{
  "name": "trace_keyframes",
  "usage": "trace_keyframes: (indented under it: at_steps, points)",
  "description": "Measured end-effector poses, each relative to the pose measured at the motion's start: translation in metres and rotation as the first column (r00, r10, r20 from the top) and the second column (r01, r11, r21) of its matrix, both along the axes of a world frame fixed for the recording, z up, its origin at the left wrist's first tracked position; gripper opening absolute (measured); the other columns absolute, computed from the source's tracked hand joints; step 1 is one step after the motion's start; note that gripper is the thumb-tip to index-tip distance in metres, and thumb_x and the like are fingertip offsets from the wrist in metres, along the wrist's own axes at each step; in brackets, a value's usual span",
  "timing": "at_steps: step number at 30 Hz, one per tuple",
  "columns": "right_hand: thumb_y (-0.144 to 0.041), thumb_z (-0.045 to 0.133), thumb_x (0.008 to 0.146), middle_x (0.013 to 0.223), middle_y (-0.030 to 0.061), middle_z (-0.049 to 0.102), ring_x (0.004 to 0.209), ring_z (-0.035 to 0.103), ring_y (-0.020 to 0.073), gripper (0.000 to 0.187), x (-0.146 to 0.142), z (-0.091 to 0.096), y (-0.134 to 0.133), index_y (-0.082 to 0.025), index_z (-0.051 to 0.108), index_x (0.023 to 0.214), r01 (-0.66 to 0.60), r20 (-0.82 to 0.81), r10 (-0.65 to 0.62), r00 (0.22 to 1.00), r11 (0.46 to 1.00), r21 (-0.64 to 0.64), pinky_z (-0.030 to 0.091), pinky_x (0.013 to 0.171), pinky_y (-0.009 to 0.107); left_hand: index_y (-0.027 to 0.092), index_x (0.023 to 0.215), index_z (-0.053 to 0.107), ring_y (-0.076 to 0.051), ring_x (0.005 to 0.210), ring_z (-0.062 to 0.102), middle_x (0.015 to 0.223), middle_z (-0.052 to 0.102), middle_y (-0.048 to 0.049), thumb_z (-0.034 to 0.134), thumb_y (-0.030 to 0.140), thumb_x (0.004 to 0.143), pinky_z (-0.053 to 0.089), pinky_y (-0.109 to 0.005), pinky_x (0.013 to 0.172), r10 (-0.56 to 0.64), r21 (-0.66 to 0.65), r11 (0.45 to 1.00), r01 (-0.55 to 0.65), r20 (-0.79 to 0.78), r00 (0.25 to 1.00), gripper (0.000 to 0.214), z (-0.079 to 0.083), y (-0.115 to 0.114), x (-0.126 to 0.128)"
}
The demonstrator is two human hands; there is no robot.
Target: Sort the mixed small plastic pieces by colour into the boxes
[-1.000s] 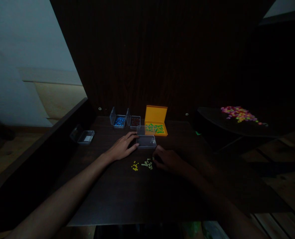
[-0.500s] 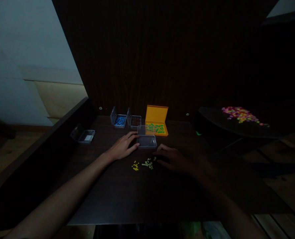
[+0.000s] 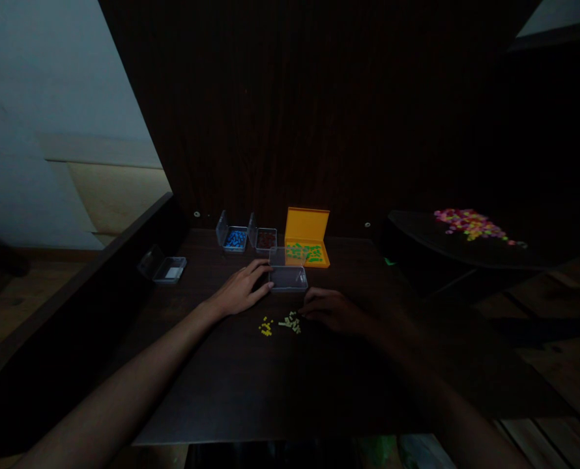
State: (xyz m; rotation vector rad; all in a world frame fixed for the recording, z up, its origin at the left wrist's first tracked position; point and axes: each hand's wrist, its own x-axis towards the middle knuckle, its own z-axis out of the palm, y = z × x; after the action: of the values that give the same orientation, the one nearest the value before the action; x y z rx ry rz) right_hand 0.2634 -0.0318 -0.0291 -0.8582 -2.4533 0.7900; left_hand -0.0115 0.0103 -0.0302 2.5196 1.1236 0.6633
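Observation:
My left hand [image 3: 241, 288] holds the left end of a clear plastic box [image 3: 289, 279], its thumb at the near corner and fingers by the hinge side. The box's lid stands open and no pieces show inside. My right hand [image 3: 332, 309] is low over the table, its thumb and fingers pinched together at the right edge of a small pile of pale pieces [image 3: 291, 322]. Anything between those fingertips is hidden. Left of the pale pile lies a little group of yellow pieces [image 3: 266, 327].
Behind stand an open orange box [image 3: 307, 225] of green pieces, a clear box of blue pieces [image 3: 236, 239] and one of brown pieces [image 3: 266, 240]. An open clear case [image 3: 171, 270] with a white label lies left. A colourful heap [image 3: 473, 225] sits on a surface at right.
My right hand's fingers have closed together over the spot where one pale piece lay apart; that piece is now hidden. The left hand and the box hold their place.

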Motion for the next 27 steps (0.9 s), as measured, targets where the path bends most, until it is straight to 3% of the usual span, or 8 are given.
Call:
trace_keyframes:
  at_steps: [10, 18, 23, 27]
  points:
    - [-0.025, 0.055, 0.09, 0.093, 0.0051, 0.063, 0.084, 0.061, 0.0136, 0.02, 0.0, -0.006, 0.003, -0.019, 0.072, 0.098, -0.01, -0.042, 0.009, 0.999, 1.0, -0.02, 0.048, 0.074, 0.026, 0.02, 0.124, 0.051, -0.024, 0.123, 0.051, 0.139, 0.045, -0.0097, 0.038, 0.044, 0.094, 0.041, -0.04, 0.106, 0.001, -0.008, 1.0, -0.001, 0.006, 1.0, 0.04, -0.001, 0.0, 0.0]
    - [-0.025, 0.053, 0.091, 0.093, 0.0063, 0.062, 0.084, 0.061, 0.0146, 0.018, -0.005, -0.001, -0.002, -0.018, 0.07, 0.093, 0.014, -0.012, -0.014, 1.0, 1.0, 0.002, 0.049, 0.077, 0.028, 0.02, 0.124, 0.051, -0.024, 0.123, 0.051, 0.139, 0.045, -0.0101, 0.04, 0.044, 0.094, 0.041, -0.041, 0.106, 0.001, -0.016, 1.0, -0.001, 0.021, 1.0, 0.04, -0.004, 0.001, -0.001]
    - [-0.033, 0.057, 0.09, 0.088, 0.0055, 0.063, 0.081, 0.061, 0.0148, 0.019, -0.007, 0.009, 0.002, -0.018, 0.069, 0.088, 0.155, -0.131, -0.155, 0.979, 0.988, -0.011, 0.049, 0.073, 0.028, 0.021, 0.125, 0.051, -0.024, 0.124, 0.05, 0.139, 0.045, -0.0101, 0.041, 0.043, 0.094, 0.042, -0.041, 0.106, 0.0, -0.018, 1.0, 0.0, 0.029, 1.0, 0.039, -0.005, 0.0, -0.001]
    - [-0.036, 0.054, 0.091, 0.087, 0.006, 0.064, 0.081, 0.06, 0.0159, 0.023, -0.01, 0.017, 0.018, -0.019, 0.069, 0.09, 0.265, -0.152, -0.249, 0.956, 0.96, 0.089, 0.049, 0.073, 0.03, 0.021, 0.124, 0.051, -0.024, 0.125, 0.05, 0.138, 0.046, -0.0101, 0.041, 0.043, 0.094, 0.041, -0.042, 0.106, -0.002, -0.013, 1.0, 0.002, 0.03, 1.0, 0.039, -0.005, 0.0, -0.001]
